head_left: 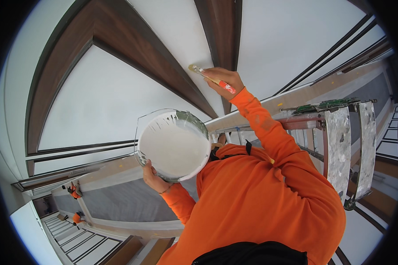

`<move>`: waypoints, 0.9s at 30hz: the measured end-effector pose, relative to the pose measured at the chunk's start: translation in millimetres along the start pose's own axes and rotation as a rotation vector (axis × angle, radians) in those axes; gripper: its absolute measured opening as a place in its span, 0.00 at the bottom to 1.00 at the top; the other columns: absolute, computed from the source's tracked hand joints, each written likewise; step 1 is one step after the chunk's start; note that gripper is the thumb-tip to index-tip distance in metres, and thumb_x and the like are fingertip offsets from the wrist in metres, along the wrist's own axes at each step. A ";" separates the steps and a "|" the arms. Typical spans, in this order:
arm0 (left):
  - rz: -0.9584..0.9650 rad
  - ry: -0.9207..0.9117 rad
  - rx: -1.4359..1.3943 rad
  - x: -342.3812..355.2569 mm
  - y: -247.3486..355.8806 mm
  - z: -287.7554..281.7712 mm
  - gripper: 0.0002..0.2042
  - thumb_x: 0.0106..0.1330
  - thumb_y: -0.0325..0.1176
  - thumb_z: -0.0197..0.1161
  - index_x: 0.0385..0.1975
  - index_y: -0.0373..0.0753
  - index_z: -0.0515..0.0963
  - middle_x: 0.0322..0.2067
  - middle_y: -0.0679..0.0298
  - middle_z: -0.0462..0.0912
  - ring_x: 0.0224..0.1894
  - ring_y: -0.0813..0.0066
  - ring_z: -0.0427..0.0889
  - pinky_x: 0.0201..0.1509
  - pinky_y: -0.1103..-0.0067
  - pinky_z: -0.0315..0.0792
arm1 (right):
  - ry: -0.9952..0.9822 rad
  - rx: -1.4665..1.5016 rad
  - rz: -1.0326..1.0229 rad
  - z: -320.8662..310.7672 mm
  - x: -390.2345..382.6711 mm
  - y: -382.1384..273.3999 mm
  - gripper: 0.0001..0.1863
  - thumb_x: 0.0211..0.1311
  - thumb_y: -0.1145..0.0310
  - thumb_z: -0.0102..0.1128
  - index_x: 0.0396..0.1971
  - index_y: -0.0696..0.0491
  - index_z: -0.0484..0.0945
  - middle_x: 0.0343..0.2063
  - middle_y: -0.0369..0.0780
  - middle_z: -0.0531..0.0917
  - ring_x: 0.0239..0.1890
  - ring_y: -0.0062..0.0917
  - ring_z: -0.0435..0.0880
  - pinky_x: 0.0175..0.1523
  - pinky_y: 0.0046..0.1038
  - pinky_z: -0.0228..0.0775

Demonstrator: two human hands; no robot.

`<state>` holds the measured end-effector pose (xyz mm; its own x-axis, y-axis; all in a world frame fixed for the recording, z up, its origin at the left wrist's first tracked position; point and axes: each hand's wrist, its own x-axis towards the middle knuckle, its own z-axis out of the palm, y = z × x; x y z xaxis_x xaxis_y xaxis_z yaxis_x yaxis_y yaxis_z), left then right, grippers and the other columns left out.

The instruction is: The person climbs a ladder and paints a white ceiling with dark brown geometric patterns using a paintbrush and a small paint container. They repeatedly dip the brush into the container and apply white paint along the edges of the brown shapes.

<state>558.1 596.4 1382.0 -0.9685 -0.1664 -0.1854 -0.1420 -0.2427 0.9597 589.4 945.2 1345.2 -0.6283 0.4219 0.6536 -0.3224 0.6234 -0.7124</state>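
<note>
My left hand (152, 176) is closed on the near left rim of a paint bucket (202, 128), which is tilted so that the white paint (174, 145) inside shows. Drips run down the bucket's inner wall, and a thin wire handle loops over its far left side. In my right hand (227, 80) is a paintbrush (213, 78) with a red-marked handle, gripped between thumb and fingers. Its bristles are at the white wall strip (181, 44) between two dark brown wooden trims (119, 31); whether they touch the wall I cannot tell.
At my right stands a paint-spattered ladder (338, 150) with a green-stained top. Far below is a floor with a grey carpet strip (128, 201). Two people in orange (75, 191) are down there at the left. White wall panels (88, 101) fill the space ahead.
</note>
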 end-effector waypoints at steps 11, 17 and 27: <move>0.000 -0.005 0.030 -1.9 1.7 5.2 0.17 0.65 0.34 0.59 0.18 0.45 0.59 0.23 0.70 0.69 0.29 0.78 0.74 0.34 0.79 0.71 | 0.167 -0.018 -0.045 1.0 5.2 -30.8 0.17 0.56 0.82 0.67 0.47 0.56 0.83 0.45 0.45 0.86 0.44 0.30 0.88 0.48 0.25 0.81; -0.037 -0.016 0.006 -1.9 3.1 6.8 0.16 0.66 0.34 0.59 0.18 0.45 0.60 0.22 0.71 0.67 0.28 0.79 0.72 0.35 0.80 0.70 | 0.174 0.001 -0.024 18.7 -17.4 0.3 0.17 0.56 0.80 0.68 0.46 0.53 0.84 0.46 0.43 0.86 0.43 0.31 0.88 0.45 0.26 0.82; -0.044 -0.022 -0.001 -1.3 0.1 6.5 0.15 0.65 0.34 0.60 0.18 0.43 0.63 0.21 0.72 0.64 0.27 0.80 0.69 0.32 0.80 0.67 | 0.130 0.003 0.124 24.2 -60.0 35.1 0.16 0.57 0.79 0.68 0.47 0.53 0.84 0.44 0.44 0.87 0.42 0.29 0.88 0.48 0.24 0.80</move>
<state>558.1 602.8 1383.7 -0.9656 -0.1348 -0.2223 -0.1839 -0.2502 0.9506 598.7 925.9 1274.8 -0.5668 0.5768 0.5882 -0.2505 0.5595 -0.7901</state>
